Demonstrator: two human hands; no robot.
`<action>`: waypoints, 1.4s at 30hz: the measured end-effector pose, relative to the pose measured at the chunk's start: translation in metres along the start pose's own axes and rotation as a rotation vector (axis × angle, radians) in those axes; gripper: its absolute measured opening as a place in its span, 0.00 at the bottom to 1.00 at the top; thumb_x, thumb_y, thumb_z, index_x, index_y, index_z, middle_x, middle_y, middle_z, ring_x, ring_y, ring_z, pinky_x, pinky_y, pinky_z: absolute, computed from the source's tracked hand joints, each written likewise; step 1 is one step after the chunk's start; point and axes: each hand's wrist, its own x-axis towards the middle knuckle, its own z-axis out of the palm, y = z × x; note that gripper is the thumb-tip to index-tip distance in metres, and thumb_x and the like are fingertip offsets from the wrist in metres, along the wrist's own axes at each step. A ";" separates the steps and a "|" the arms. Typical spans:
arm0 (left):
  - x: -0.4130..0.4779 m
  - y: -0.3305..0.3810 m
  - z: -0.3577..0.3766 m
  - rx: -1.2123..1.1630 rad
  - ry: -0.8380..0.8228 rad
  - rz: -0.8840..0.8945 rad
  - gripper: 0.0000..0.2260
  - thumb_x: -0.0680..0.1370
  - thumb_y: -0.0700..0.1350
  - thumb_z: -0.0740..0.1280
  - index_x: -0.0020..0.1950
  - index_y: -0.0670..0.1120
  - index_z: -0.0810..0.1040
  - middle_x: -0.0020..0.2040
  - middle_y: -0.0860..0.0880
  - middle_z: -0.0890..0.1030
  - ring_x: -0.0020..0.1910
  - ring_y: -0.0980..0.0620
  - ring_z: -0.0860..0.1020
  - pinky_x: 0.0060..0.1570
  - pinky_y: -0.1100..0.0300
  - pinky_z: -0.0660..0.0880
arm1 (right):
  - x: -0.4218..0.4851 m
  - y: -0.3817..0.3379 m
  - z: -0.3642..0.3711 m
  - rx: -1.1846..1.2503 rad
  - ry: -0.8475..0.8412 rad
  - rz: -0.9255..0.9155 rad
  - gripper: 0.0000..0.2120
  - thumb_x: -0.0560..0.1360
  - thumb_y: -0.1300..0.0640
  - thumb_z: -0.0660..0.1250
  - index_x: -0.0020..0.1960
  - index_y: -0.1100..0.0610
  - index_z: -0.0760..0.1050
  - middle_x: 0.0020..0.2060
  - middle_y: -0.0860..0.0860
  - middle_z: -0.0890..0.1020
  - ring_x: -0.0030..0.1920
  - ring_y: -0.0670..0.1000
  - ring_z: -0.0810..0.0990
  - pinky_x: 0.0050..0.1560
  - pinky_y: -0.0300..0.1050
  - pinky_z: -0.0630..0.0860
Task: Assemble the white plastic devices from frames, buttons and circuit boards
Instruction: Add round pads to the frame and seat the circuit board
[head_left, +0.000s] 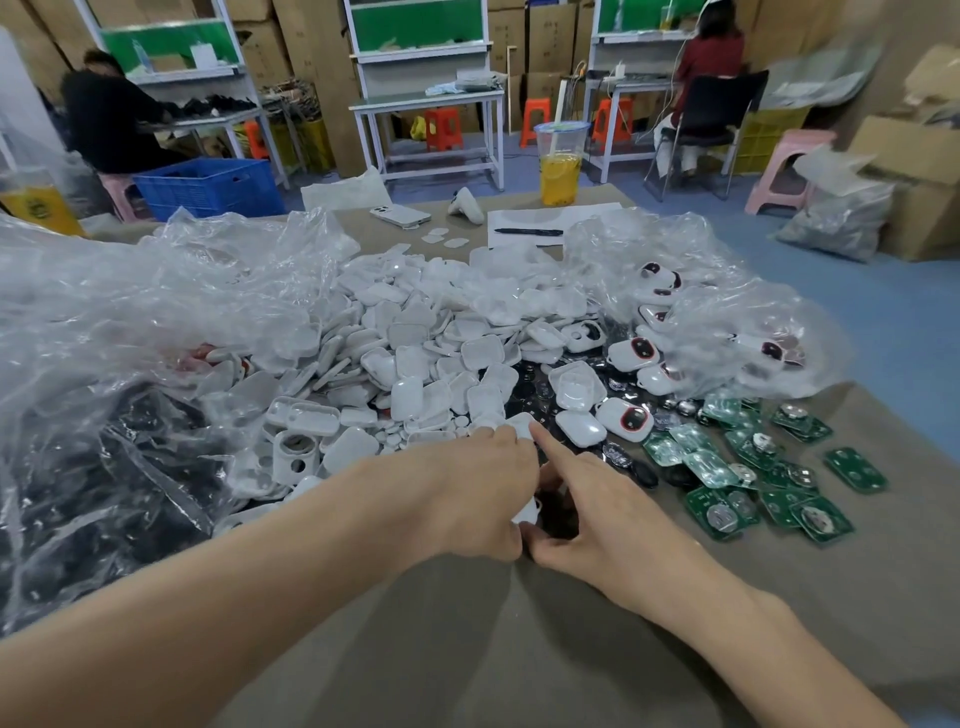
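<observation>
Left hand (483, 493) grips a glossy white frame (527, 512), right hand (597, 525) touching.

Left hand (478, 488) curled, seemingly gripping; right hand (602, 519) with index extended.

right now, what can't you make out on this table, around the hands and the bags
1. Head view: white part between left hand and right hand, mostly covered by both; its kind and which hand grips it unclear.
2. Dark contents under the left plastic bag, hidden by glare and folds.
3. Devices in the right plastic bag, blurred by film.
4. Circuit boards: markings too small.
</observation>
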 end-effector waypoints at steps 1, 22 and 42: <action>-0.001 0.000 0.001 0.016 0.017 0.012 0.17 0.79 0.49 0.64 0.63 0.41 0.70 0.56 0.45 0.71 0.49 0.51 0.65 0.42 0.62 0.58 | 0.000 0.000 0.000 0.006 0.002 0.001 0.46 0.73 0.46 0.70 0.82 0.46 0.46 0.47 0.32 0.71 0.52 0.35 0.66 0.55 0.25 0.62; -0.054 -0.057 0.037 -1.090 0.335 -0.021 0.05 0.77 0.50 0.71 0.50 0.57 0.77 0.43 0.56 0.79 0.42 0.56 0.77 0.47 0.56 0.73 | -0.003 0.010 0.006 0.053 0.044 -0.065 0.37 0.75 0.44 0.69 0.79 0.40 0.56 0.59 0.32 0.75 0.61 0.33 0.68 0.60 0.26 0.64; -0.078 -0.047 0.063 -0.275 0.362 0.159 0.09 0.84 0.53 0.57 0.57 0.59 0.77 0.53 0.63 0.76 0.53 0.59 0.72 0.54 0.62 0.70 | -0.009 0.001 -0.001 0.000 0.045 -0.116 0.26 0.77 0.48 0.69 0.73 0.42 0.68 0.59 0.37 0.76 0.60 0.39 0.70 0.60 0.25 0.61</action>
